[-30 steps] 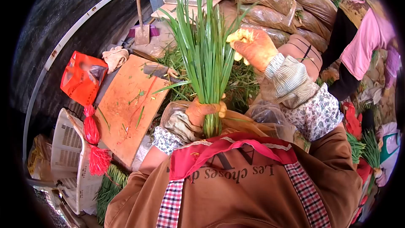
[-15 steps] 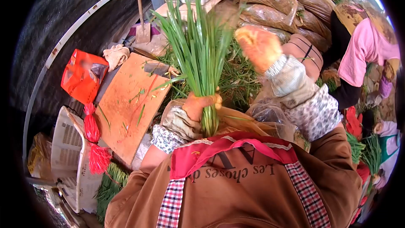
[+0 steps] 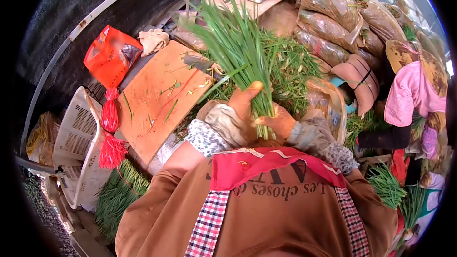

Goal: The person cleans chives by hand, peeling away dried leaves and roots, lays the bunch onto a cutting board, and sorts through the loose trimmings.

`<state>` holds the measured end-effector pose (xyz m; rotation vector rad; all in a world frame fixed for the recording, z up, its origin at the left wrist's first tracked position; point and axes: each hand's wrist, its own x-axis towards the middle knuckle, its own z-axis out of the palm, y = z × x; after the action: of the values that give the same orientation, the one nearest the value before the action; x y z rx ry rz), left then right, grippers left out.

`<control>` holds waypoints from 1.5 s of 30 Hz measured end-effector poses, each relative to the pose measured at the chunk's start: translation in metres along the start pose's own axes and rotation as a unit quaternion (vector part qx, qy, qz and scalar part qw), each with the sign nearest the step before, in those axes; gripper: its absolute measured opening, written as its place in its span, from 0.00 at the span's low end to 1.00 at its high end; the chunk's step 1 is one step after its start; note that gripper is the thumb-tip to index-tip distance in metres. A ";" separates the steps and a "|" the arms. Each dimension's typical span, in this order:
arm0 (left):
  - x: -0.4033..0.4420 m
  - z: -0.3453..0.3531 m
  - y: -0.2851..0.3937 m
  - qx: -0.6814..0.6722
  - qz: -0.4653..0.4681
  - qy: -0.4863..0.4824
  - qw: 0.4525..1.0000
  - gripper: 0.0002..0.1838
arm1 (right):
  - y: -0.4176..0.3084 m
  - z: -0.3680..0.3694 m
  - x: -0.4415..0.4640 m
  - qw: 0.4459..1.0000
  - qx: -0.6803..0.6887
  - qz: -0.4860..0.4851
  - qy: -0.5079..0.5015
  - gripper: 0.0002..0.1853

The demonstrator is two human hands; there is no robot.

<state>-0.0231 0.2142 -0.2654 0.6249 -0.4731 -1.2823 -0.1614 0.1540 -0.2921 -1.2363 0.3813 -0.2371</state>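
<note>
A bunch of long green chives (image 3: 240,50) stands upright in front of my chest, its leaves fanning away from me and its pale stem ends close to my apron. My left hand (image 3: 244,101), in an orange glove, is closed around the stalks from the left. Lower down, my gloved right hand (image 3: 281,123) is closed on the stem ends from the right, with the thumb across them. Loose green leaves and trimmings (image 3: 293,69) lie in a heap beyond the bunch. To the left is an orange-brown board (image 3: 157,102) with a few scraps on it.
A red bag (image 3: 112,59) and bundled red ties (image 3: 111,114) lie beside the board. Left of me stands a white crate (image 3: 78,150) near stacked chives (image 3: 121,197). Filled plastic sacks (image 3: 328,7) are piled behind. A person in a pink top (image 3: 404,97) works at right.
My right hand has come down from its raised place at the right and now grips the stem ends. The chives have tilted slightly left, and the view has shifted.
</note>
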 end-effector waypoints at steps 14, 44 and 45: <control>-0.040 0.019 0.017 -0.084 -0.111 -0.114 0.984 0.33 | -0.007 0.003 -0.033 0.994 -0.016 0.045 -0.098 0.21; -0.040 -0.002 0.002 -0.100 -0.137 -0.136 0.976 0.34 | -0.049 0.035 -0.031 0.773 -0.618 0.127 -0.065 0.29; -0.040 -0.001 0.003 -0.080 -0.138 -0.114 0.981 0.35 | -0.058 0.039 -0.032 0.750 -0.634 0.167 -0.091 0.29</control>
<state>-0.0299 0.2537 -0.2636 0.4192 -0.4764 -1.6503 -0.1729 0.1813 -0.2217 -2.4688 0.6127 0.5782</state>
